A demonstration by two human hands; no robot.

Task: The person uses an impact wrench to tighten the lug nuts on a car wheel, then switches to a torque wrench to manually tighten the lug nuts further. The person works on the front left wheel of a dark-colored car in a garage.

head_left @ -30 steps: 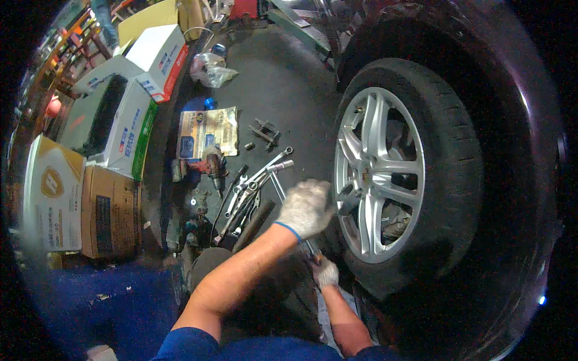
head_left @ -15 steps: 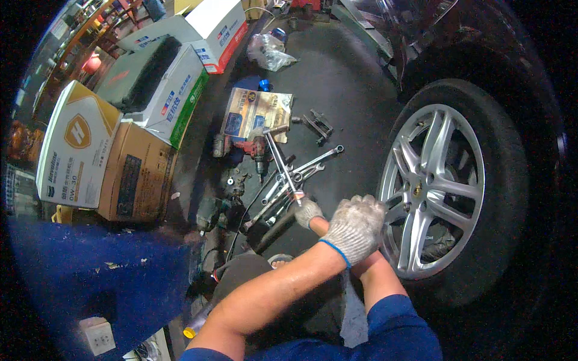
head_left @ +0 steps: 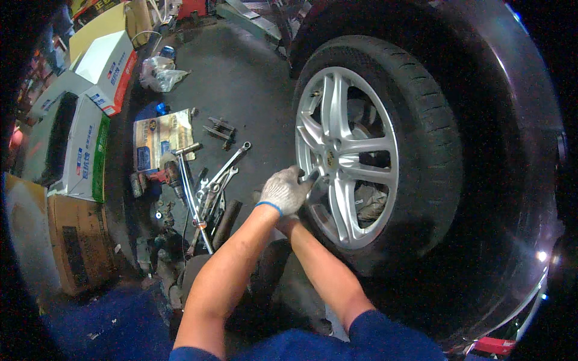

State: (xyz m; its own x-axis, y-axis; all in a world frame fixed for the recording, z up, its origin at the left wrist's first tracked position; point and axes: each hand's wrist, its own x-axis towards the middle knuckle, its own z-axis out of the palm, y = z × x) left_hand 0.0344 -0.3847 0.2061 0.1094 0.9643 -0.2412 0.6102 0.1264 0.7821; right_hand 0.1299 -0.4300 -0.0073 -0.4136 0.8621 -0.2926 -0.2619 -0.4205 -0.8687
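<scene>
— Silver alloy fills the middle of the view: the wheel (head_left: 346, 159) sits mounted in its black tyre (head_left: 421, 138) under the dark car body (head_left: 512, 90). How far along does the work look?

— Early or midway, by the look of it. The wheel is on the car, upright, its spokes whole, and nothing has been lifted away from the hub. What has been loosened at the bolts cannot be told; they are too small and partly covered.

— Where are the hands?

— The left hand (head_left: 284, 191), in a pale knit glove with a blue cuff, rests against the wheel's lower left spokes, fingers curled close around something small and metallic at the rim. What exactly it grips is hidden. The right hand (head_left: 288, 224) lies beneath the left, mostly covered, so whether its fingers are spread or closed cannot be told.

— And the tools?

— Untouched on the grey floor (head_left: 241, 84) to the left: a long-handled cross wrench (head_left: 191, 198), several spanners (head_left: 224, 174), a red-bodied power tool (head_left: 161, 177), and a flat printed packet (head_left: 161, 137). Cardboard boxes (head_left: 78, 162) stand further left. Judging from that, the wheel work remains largely ahead.
</scene>
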